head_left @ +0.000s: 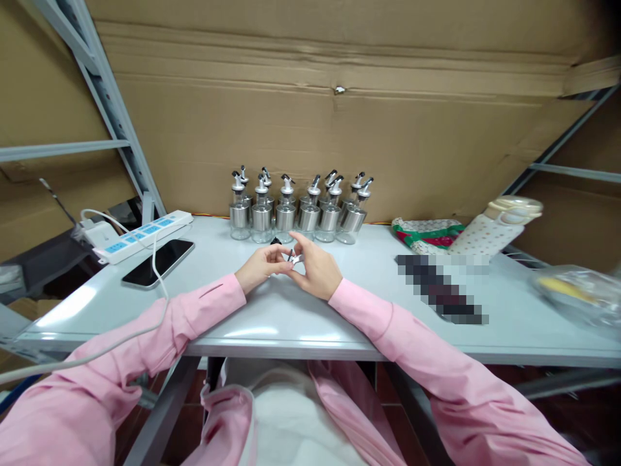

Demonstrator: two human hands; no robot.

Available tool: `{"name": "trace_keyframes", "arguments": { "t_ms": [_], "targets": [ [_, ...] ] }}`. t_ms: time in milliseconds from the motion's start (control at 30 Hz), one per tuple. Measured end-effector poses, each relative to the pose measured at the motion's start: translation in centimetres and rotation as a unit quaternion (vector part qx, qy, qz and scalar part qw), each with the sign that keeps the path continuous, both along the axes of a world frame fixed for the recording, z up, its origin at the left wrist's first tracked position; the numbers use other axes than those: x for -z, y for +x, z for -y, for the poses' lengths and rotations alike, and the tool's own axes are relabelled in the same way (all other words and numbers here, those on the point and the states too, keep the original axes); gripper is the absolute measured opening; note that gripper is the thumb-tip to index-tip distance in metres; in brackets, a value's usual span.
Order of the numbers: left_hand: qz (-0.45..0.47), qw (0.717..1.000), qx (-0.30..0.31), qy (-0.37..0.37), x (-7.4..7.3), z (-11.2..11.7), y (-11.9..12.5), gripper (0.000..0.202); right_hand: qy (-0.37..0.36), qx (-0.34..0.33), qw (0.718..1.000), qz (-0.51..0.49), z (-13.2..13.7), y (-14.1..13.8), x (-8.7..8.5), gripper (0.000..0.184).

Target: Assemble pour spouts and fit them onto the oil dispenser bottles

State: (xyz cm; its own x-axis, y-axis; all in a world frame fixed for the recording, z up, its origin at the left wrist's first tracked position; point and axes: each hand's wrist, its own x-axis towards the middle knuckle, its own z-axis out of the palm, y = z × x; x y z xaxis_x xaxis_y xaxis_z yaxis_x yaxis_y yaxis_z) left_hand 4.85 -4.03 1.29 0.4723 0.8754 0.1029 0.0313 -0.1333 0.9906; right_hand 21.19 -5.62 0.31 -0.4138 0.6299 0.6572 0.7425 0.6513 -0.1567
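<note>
My left hand (262,267) and my right hand (317,266) meet over the table just in front of the bottles. Between their fingertips is a small silver and black pour spout (297,259), partly covered by the fingers. Both hands are closed on it in a pinch, with the right index finger stretched forward. A small black piece (276,241) shows just behind the left fingers; its kind is unclear. Beyond the hands stand several glass oil bottles (262,220) with steel sleeves, each topped by a silver and black pour spout.
A phone (160,263) and a white power strip (148,234) lie at left; a white cable crosses my left sleeve. At right are a patterned cloth (427,234), a tilted dotted tumbler (490,230), a pixelated dark item (439,288) and a clear plastic package (582,294). Cardboard (339,142) backs the table (291,323).
</note>
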Motion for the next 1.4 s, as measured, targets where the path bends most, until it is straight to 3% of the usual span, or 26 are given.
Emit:
{"name": "trace_keyframes", "arguments": {
  "t_ms": [300,1033,1400],
  "targets": [
    [0.062,0.997,0.02,-0.038,0.4,-0.35,0.13,0.038,-0.012,-0.004,1.0,-0.015,0.36,-0.18,-0.31,0.067],
    [0.004,1.0,0.026,0.006,0.02,-0.03,0.07,0.039,-0.045,-0.016,0.999,0.008,0.66,-0.33,-0.66,0.067],
    [0.13,0.982,0.068,-0.122,0.41,-0.05,0.19,0.037,-0.017,-0.037,0.997,-0.069,0.14,-0.21,-0.08,0.073]
  ]
}}
